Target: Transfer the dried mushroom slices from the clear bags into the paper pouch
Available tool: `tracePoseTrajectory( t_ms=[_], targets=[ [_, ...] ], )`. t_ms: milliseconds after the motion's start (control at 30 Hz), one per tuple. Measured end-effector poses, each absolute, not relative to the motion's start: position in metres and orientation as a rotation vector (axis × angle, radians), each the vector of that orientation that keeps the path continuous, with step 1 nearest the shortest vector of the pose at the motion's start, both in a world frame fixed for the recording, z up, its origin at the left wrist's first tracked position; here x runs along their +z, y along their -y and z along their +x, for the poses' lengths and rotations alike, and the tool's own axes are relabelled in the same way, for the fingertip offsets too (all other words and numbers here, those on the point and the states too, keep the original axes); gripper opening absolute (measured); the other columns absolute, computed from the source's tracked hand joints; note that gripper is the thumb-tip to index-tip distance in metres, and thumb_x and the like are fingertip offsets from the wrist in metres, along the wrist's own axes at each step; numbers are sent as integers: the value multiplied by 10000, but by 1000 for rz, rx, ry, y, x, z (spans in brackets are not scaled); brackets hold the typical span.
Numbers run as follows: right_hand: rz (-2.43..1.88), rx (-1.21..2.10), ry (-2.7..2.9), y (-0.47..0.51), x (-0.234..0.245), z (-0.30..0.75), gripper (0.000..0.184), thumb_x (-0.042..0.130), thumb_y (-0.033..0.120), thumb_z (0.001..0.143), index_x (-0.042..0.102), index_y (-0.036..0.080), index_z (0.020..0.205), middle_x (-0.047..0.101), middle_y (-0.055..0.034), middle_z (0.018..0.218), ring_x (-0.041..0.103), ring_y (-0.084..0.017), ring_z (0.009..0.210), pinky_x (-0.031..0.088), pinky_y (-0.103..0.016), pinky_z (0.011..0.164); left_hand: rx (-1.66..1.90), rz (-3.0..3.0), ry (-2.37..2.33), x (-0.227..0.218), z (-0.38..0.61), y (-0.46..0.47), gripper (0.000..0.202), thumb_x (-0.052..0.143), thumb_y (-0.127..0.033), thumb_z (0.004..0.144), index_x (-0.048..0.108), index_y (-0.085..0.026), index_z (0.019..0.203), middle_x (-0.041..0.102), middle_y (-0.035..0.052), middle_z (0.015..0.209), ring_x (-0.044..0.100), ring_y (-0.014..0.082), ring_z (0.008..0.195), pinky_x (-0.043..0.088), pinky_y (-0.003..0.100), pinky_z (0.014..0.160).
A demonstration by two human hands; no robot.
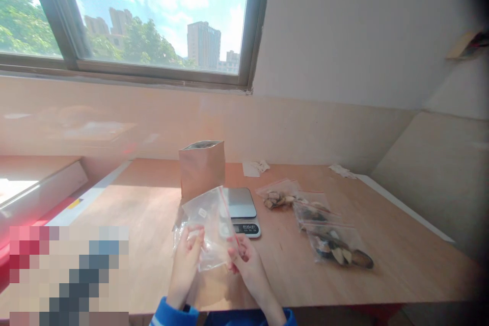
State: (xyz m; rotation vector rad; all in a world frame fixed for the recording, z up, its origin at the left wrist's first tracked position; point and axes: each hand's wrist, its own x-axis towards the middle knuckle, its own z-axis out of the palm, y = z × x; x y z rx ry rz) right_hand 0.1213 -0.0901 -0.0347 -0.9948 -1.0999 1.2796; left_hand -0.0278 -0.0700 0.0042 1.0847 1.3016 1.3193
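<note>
Between my two hands is an empty-looking clear zip bag [212, 214] with a red seal strip, held tilted above the table. My left hand [190, 244] grips the bag's left part, fingers closed on it. At the red-striped edge on the right, my right hand [244, 257] pinches the plastic. Just behind the bag sits a digital kitchen scale [241, 204], partly covered by it. A brown paper pouch [202, 168] stands upright with its top open, left of the scale. More clear plastic shows under my left hand; whether it is a separate bag I cannot tell.
Several zip bags [338, 247] of dried brown and pale slices lie right of the scale. Crumpled white paper [255, 168] rests by the wall, with another scrap [343, 171] farther right. A window [160, 15] is above the wooden table [290, 280]. The lower left is pixelated.
</note>
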Motion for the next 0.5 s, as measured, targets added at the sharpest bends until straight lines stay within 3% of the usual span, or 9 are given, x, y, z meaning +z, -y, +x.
tracePoseTrajectory(
  t_ms=[100,200,267,333,433,500],
  targets=[
    [-1129,1139,1202,89,-40,143,476,518,604,856,610,166,1015,518,30,552,469,-117,485,377,-238,484,1346,1123,-1302,11,-47,55,500,649,-601,678,571,-174,925,499,-57,530,403,85,428,280,199,411],
    [-1378,634,1236,71,-37,178,452,367,532,947,645,184,1021,628,-38,711,582,-168,641,479,-291,605,1353,1206,-1325,18,-71,37,533,663,-601,661,565,-170,959,524,-48,572,473,110,498,341,210,466],
    [-1556,195,1290,51,-33,203,387,382,470,963,642,204,1070,668,-80,950,626,-189,823,518,-322,739,1261,1357,-1363,20,-83,28,511,629,-595,701,590,-160,966,532,-37,598,509,128,553,380,227,521],
    [-1607,90,1287,31,-30,223,316,485,412,947,602,196,1145,625,-91,1128,615,-195,955,518,-365,834,1137,1496,-1437,19,-90,21,501,576,-598,747,607,-165,998,531,-34,597,537,154,584,416,257,575],
    [-1650,32,1304,10,-33,240,331,562,355,925,557,178,1205,574,-85,1221,599,-200,1029,522,-409,873,982,1659,-1638,10,-93,10,511,549,-596,767,604,-181,1059,593,2,678,602,211,676,467,330,682],
    [-1678,-4,1324,3,-39,244,328,563,349,925,558,182,1207,572,-85,1226,599,-202,1034,524,-408,874,960,1792,-1791,3,-96,2,536,563,-586,761,585,-181,1112,637,54,841,630,253,810,485,380,755]
  ],
)
